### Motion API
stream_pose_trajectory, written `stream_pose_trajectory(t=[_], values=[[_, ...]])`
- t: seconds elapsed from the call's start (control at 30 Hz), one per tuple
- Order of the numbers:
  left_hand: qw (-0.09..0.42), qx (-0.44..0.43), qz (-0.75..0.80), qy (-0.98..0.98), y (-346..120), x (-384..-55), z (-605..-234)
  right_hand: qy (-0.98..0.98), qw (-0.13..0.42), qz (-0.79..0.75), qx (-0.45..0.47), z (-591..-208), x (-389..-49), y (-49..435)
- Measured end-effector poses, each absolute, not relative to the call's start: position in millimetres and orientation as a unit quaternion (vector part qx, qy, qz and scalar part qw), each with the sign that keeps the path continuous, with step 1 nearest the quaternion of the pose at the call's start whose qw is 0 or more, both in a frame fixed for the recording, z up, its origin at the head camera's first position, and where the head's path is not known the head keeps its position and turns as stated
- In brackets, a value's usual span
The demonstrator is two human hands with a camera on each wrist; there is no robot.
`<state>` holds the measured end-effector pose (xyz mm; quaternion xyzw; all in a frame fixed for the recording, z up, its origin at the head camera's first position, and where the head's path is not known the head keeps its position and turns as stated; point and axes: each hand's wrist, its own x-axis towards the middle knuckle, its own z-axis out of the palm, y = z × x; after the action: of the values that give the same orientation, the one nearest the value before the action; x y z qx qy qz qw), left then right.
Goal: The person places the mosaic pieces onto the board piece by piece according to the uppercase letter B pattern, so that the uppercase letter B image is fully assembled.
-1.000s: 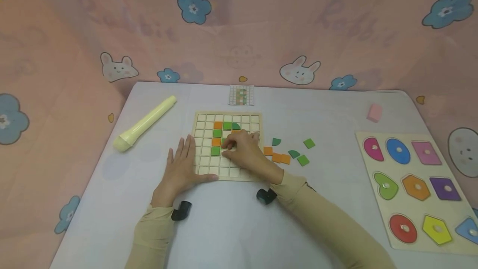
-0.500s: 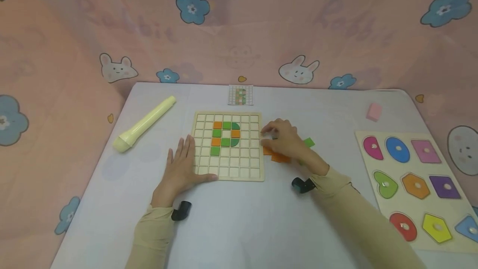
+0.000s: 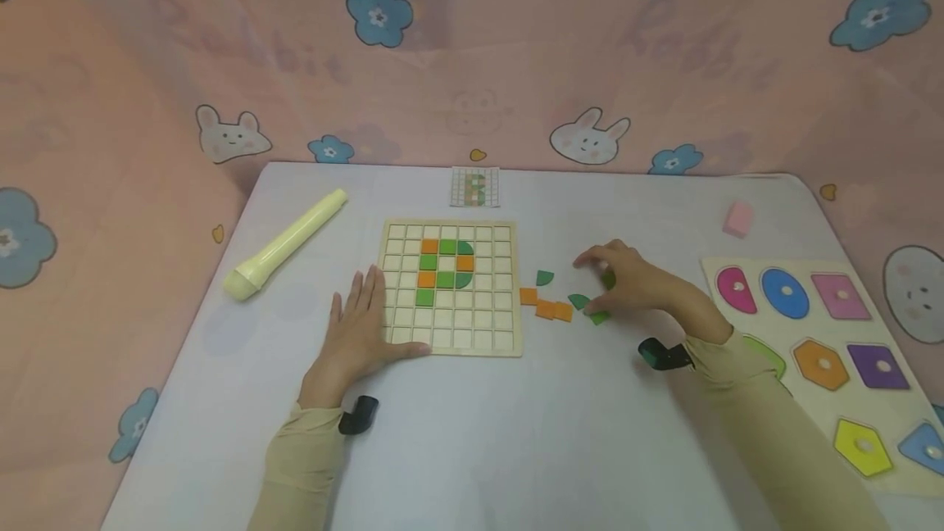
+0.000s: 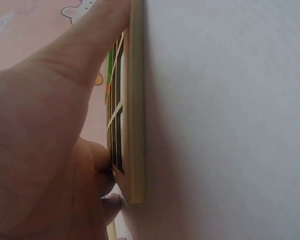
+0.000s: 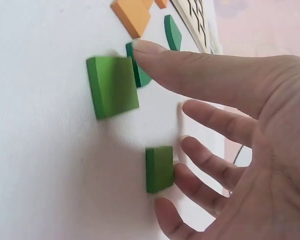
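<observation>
A wooden grid board (image 3: pixel 483 338) lies mid-table, with orange squares (image 3: pixel 465 264), green squares (image 3: pixel 446 279) and dark green quarter-circles (image 3: pixel 465 248) in some cells. My left hand (image 3: pixel 354 338) rests at its lower left corner, fingers spread along the left edge, thumb along the front edge. My right hand (image 3: pixel 630 279) is over the loose pieces, thumb and fingers apart. In the right wrist view one green square (image 5: pixel 112 87) lies near the thumb tip, and another green square (image 5: pixel 161 169) lies by the fingertips. The thumb overlaps a dark green quarter-circle (image 5: pixel 143 75). Nothing is held.
Loose orange squares (image 3: pixel 563 311) and a dark green quarter-circle (image 3: pixel 544 278) lie right of the board. A pattern card (image 3: pixel 475 187) lies behind it. A pale yellow tube (image 3: pixel 288 244) is at left. A shape puzzle board (image 3: pixel 796 342) and pink block (image 3: pixel 739 220) are at right.
My right hand has left the grid board and moved right, past the orange squares, to the green ones. A dark green quarter-circle now shows under the right orange square. My left hand has stayed put.
</observation>
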<state>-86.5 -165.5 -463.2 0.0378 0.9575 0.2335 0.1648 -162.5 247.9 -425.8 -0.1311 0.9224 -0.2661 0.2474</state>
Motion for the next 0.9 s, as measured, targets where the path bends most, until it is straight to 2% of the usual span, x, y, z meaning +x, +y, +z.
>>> stream_pose_trajectory(t=[0.2, 0.57, 0.9], values=[[0.168, 0.037, 0.231, 0.958, -166, -87, -462, 0.913, 0.252, -0.291, -0.134, -425, -156, 252], [0.168, 0.034, 0.23, 0.958, -166, -87, -464, 0.92, 0.203, -0.287, -0.171, -439, -140, 216], [0.17, 0.031, 0.23, 0.958, -164, -87, -462, 0.929, 0.169, -0.271, -0.186, -442, -136, 203]])
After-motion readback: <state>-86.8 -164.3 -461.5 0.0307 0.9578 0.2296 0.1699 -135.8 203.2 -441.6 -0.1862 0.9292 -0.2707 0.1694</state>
